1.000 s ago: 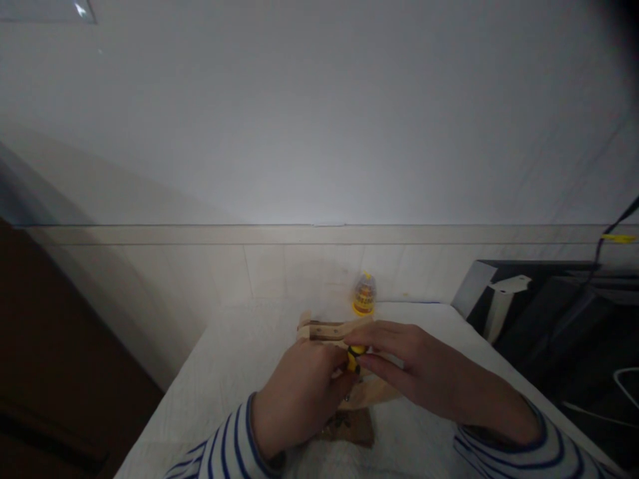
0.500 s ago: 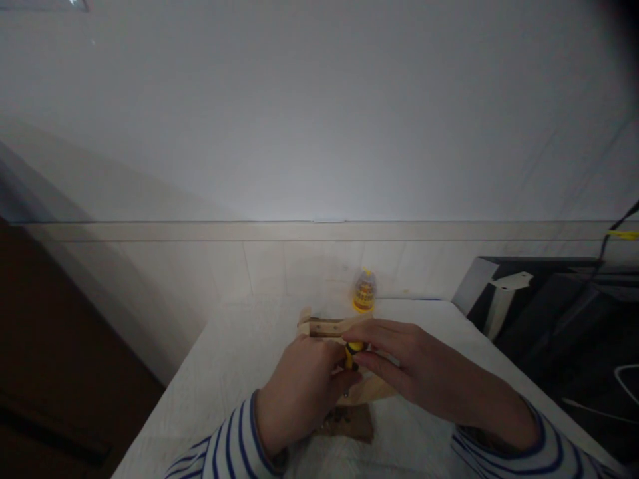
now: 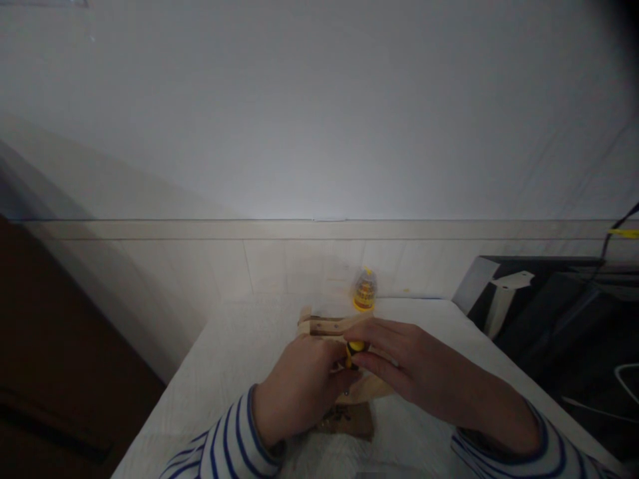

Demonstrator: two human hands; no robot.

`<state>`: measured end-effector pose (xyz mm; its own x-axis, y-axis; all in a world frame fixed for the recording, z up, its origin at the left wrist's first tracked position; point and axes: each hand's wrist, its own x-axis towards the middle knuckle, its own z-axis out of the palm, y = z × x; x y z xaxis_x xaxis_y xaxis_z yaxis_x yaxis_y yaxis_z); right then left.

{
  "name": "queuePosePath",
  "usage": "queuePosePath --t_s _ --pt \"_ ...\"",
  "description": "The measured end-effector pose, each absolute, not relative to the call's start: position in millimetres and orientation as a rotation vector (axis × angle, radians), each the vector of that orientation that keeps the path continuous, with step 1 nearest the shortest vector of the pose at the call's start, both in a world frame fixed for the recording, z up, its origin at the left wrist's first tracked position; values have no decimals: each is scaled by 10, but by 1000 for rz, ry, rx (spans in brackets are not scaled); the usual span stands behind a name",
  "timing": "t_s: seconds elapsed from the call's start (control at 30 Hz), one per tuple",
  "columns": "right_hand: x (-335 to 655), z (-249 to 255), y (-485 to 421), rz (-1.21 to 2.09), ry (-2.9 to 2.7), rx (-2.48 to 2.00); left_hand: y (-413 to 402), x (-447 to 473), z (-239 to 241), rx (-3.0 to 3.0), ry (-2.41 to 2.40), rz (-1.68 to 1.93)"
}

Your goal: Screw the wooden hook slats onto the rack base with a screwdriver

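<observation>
Pinched in the fingertips of my right hand [image 3: 399,349] is a small screwdriver [image 3: 356,346] with a yellow and black handle. My left hand [image 3: 302,382] is closed, its thumb and forefinger at the screwdriver's lower end; its other fingers are hidden. Both hands are over a light wooden frame [image 3: 327,326] with dark holes along its bar, and they cover much of it. Whether my left hand also grips the wood cannot be seen. A small metal screw end [image 3: 346,392] shows below my left thumb. Nearer to me lies a brown packet [image 3: 352,422] with dark bits on it.
A clear, cone-shaped case with a yellow base [image 3: 364,293] stands at the back of the white-covered table [image 3: 239,346], close to the wall [image 3: 319,133]. Dark panels [image 3: 574,319] and a pale metal bracket [image 3: 504,303] are on the right. Brown furniture [image 3: 60,346] is at the left.
My hands and the screwdriver stay in almost the same place, with only a slight shift of the fingers and handle. My left sleeve has moved a little left.
</observation>
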<state>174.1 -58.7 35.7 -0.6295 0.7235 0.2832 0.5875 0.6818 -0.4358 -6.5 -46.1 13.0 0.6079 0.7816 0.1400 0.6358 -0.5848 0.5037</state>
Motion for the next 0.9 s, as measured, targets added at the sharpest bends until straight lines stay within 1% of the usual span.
queuePosePath --t_s 0.23,0.43,0.73,0.9 --pt "1738 348 -571 424 -2448 -1006 -445 -54 113 2444 1091 555" --pt "1732 352 -562 411 -2445 -1005 -445 -32 92 2443 1222 529" --pt "1732 330 -583 316 -2441 -934 -425 -41 60 2473 1244 525" --pt "1743 354 -606 259 -2494 -971 -444 -45 70 2456 1216 513"
